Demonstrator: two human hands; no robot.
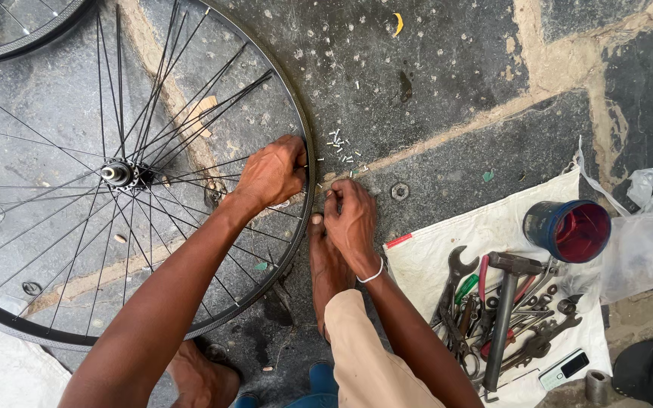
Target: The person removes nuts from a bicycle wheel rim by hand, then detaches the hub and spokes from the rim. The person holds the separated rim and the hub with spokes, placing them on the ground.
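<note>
A big bicycle wheel (77,174) lies flat on the stone floor (455,68). It takes up most of the left side. Its black rim (305,219) looks hard and stiff, so it is probably the best place to take hold. The wheel looks light for its size. The thin spokes (190,113) run from the hub (119,174) out to the rim. They look bendy and could be easy to bend, so they are likely a poor place to grab.

To the right, a white cloth (432,257) lies on the floor with a pile of wrenches (523,317), a hammer (506,302) and a blue cup (568,230) on it.

The left hand (270,174) reaches inside the wheel and is curled at the rim, pinching near a spoke end. The right hand (351,219) sits just outside the rim, fingers bent tight as if around something tiny. What it grips cannot be seen.

A bare foot (325,264) rests beside the rim, under the right hand.

Smallest of all, little metal spoke nipples (340,147) lie scattered on the floor just past the rim. They look tiny and slippery, best picked up with fingertips.
</note>
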